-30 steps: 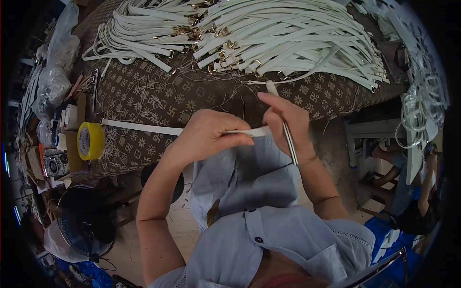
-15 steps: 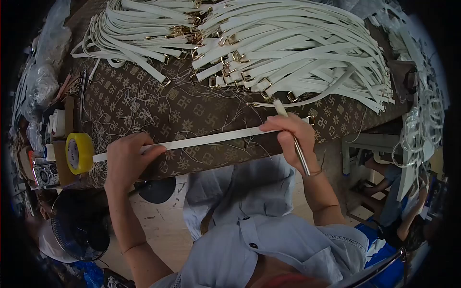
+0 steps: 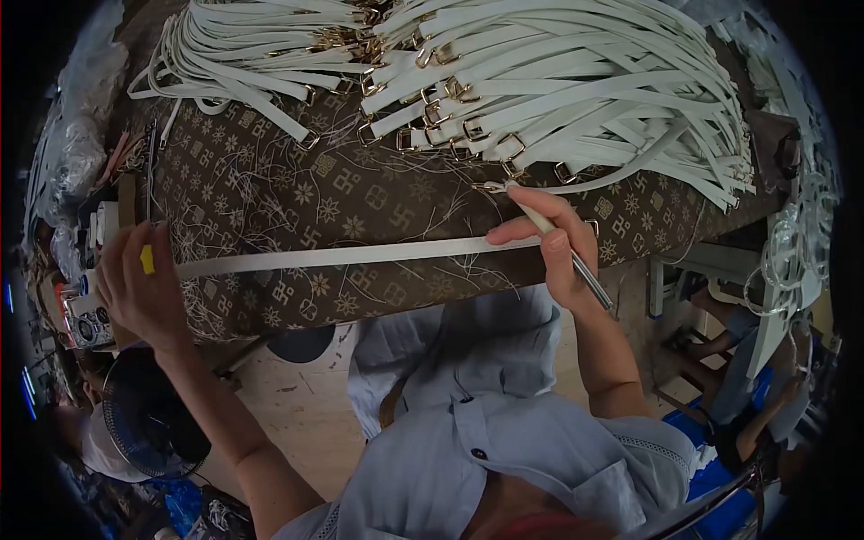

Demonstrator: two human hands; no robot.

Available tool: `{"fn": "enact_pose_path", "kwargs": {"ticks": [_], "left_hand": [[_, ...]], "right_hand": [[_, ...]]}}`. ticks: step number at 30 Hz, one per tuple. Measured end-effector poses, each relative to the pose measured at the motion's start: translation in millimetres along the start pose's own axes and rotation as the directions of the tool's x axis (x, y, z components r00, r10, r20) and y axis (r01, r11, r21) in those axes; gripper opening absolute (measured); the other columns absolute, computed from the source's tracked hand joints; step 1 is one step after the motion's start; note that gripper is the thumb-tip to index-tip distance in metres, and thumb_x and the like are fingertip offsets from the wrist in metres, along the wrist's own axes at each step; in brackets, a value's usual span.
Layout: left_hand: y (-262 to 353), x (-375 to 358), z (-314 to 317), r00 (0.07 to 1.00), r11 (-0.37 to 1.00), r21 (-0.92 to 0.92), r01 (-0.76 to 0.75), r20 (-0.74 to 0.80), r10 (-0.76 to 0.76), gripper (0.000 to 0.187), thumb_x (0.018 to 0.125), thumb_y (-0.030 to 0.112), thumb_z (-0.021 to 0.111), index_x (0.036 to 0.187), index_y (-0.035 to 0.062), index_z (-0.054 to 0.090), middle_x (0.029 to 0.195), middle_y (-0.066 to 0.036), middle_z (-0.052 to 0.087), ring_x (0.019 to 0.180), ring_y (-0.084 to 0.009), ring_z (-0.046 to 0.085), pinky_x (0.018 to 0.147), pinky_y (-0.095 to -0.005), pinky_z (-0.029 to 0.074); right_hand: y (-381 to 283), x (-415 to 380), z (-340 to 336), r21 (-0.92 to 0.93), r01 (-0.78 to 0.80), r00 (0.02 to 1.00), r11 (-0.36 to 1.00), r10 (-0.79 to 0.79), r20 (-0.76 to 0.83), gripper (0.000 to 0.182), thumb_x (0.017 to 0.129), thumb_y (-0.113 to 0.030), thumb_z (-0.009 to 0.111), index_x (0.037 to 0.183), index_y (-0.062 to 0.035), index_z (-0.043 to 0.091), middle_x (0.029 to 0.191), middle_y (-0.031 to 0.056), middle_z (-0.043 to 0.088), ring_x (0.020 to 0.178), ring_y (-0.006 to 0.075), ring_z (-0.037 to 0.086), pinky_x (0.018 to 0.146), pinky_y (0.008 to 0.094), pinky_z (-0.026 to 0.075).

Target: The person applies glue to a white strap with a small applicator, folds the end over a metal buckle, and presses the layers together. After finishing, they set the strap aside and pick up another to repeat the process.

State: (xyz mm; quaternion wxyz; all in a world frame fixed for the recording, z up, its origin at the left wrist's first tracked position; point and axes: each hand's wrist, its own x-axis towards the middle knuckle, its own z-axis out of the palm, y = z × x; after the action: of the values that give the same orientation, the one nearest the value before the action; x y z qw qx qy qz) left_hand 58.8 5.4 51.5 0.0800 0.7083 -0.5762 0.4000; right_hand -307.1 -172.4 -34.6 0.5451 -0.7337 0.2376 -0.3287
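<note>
A white strap [image 3: 351, 256] lies across the near part of the patterned cloth. My right hand [image 3: 562, 247] is closed around a slim, pen-shaped tool [image 3: 591, 277], pale at one end and silver at the other. One finger of that hand rests on the strap, and a metal buckle [image 3: 591, 229] shows just beyond it. At the strap's left end, my left hand [image 3: 142, 292] covers most of a yellow tape roll [image 3: 147, 259], which shows between thumb and fingers. Whether that hand grips the roll is hidden.
Many white buckled straps [image 3: 576, 108] are piled at the back of the brown cloth [image 3: 369, 198], amid loose thread ends. A fan [image 3: 148, 418] stands lower left, and plastic-wrapped goods [image 3: 81, 135] line the left edge. Another person [image 3: 747, 423] sits at lower right.
My left hand has moved left, off the strap and over the tape roll. The tool in my right hand has tilted, its silver end swinging right. The strap's left part has risen slightly in view.
</note>
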Motion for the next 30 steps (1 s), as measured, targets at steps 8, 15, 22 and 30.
{"fn": "enact_pose_path", "kwargs": {"ticks": [8, 15, 22, 30], "left_hand": [[165, 16, -14, 0.926, 0.718, -0.693, 0.072, 0.313, 0.209, 0.033, 0.069, 0.034, 0.077, 0.091, 0.0120, 0.066, 0.096, 0.000, 0.058, 0.100, -0.0226, 0.052, 0.088, -0.0415, 0.037], [176, 4, 8, 0.869, 0.607, -0.786, 0.119, 0.379, 0.320, 0.024, 0.071, 0.024, 0.075, 0.087, 0.0106, 0.063, 0.088, -0.001, 0.056, 0.087, -0.0198, 0.052, 0.082, -0.0364, 0.035], [177, 4, 8, 0.896, 0.601, -0.791, 0.112, 0.342, 0.284, 0.014, 0.069, 0.016, 0.073, 0.079, 0.0118, 0.064, 0.080, 0.001, 0.056, 0.080, -0.0195, 0.052, 0.080, -0.0338, 0.035], [165, 23, -2, 0.825, 0.070, -0.966, 0.251, 0.251, 0.506, 0.014, 0.077, 0.018, 0.070, 0.089, 0.0094, 0.068, 0.087, -0.002, 0.065, 0.089, -0.0190, 0.058, 0.086, -0.0341, 0.038]], "right_hand": [[0, -5, 5, -0.156, 0.011, 0.987, 0.988, -0.035, -0.155, 0.045, 0.098, -0.037, 0.044, 0.125, -0.0020, 0.052, 0.083, 0.0087, 0.070, 0.068, 0.0100, 0.059, 0.064, 0.0231, 0.046], [7, 0, 2, -0.475, 0.186, 0.922, 0.860, -0.319, -0.218, 0.033, 0.089, -0.023, 0.062, 0.117, -0.0042, 0.060, 0.074, 0.0058, 0.066, 0.058, 0.0179, 0.059, 0.057, 0.0273, 0.048], [7, -2, 2, -0.635, 0.265, 0.896, 0.725, -0.429, -0.116, 0.034, 0.085, -0.023, 0.066, 0.114, -0.0049, 0.063, 0.070, 0.0022, 0.064, 0.057, 0.0187, 0.058, 0.055, 0.0286, 0.047], [-13, -12, -11, -0.666, 0.341, 0.837, 0.663, -0.537, -0.106, 0.030, 0.085, -0.032, 0.065, 0.103, -0.0076, 0.068, 0.065, 0.0023, 0.060, 0.059, 0.0183, 0.056, 0.052, 0.0290, 0.043]]}}
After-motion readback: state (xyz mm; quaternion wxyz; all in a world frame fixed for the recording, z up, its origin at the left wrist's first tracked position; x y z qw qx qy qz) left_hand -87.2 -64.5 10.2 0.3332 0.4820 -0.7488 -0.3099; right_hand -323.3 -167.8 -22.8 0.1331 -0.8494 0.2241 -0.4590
